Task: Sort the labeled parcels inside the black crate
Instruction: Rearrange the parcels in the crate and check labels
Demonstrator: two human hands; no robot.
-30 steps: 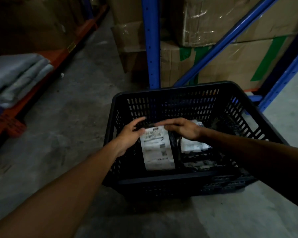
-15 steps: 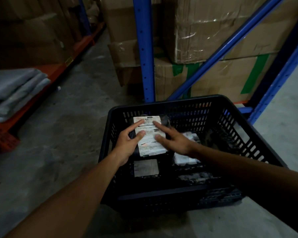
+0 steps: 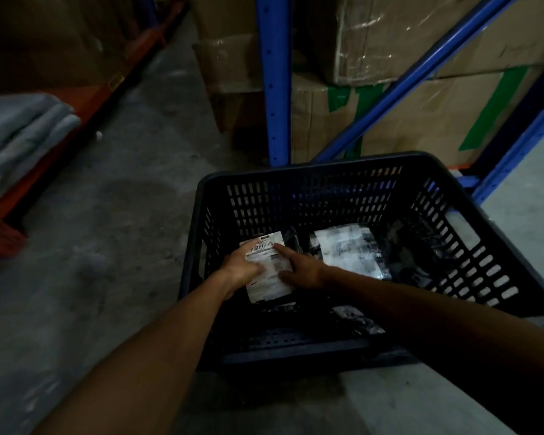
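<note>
A black slotted crate [image 3: 327, 171] stands on the concrete floor in front of me. Inside its left half lies a dark parcel with a white barcode label [image 3: 269, 274]. My left hand [image 3: 241, 268] grips that parcel's left edge, thumb on the label. My right hand [image 3: 300, 268] lies on its right side with the index finger stretched over the label. A second labeled parcel [image 3: 349, 254] lies to the right. More dark parcels [image 3: 355, 318] sit near the front wall, partly hidden by my right forearm.
Blue rack uprights [image 3: 272, 80] and taped cardboard boxes [image 3: 421, 105] stand right behind the crate. An orange shelf beam [image 3: 85, 98] with folded grey bundles [image 3: 19, 130] runs along the left. Concrete floor [image 3: 107, 230] lies between them.
The parcel was held raised near the crate's rim. Both hands have lowered it deeper into the crate's left half. The view has tilted downward.
</note>
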